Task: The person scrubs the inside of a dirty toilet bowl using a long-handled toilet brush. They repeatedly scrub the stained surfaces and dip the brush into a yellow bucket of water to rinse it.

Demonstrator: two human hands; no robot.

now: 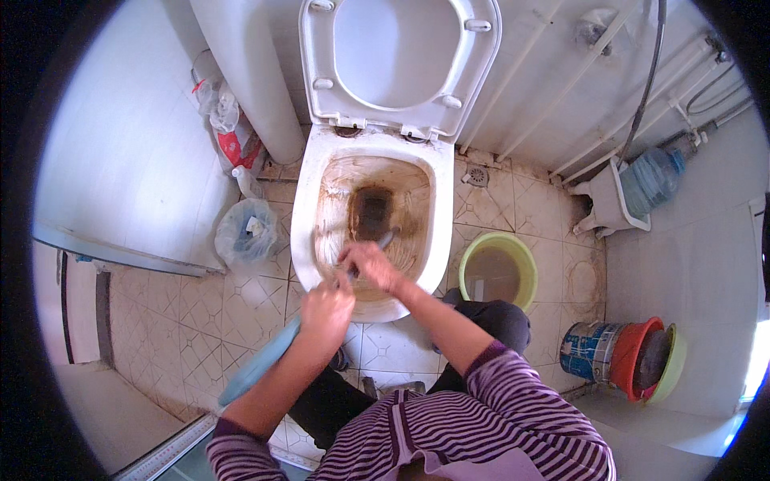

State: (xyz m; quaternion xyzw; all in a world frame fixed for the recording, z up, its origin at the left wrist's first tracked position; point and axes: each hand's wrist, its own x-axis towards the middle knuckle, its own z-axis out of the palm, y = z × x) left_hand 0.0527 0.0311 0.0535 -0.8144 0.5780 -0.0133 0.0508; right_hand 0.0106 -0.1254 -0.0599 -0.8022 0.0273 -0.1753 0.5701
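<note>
I am bent over a white toilet bowl [439, 192], its inside stained brown, with dark brown matter at the drain. My left hand [327, 309] is closed, at the bowl's front rim. Just beyond it, inside the front of the bowl, my right hand [370, 266] has its fingers curled, close to my left fingertips. Something small and dark shows between the hands, too hidden to name. A greyish, narrow piece [389, 237] shows just past my right hand; whether I hold it cannot be made out. The toilet seat and lid [317, 64] stand raised.
A yellow-green basin [531, 272] of murky water stands right of the toilet. To the left are a bin with a clear bag [241, 232] and a white pipe [249, 80]. Stacked buckets [589, 351] lie at right. A light blue object [261, 362] is by my left forearm.
</note>
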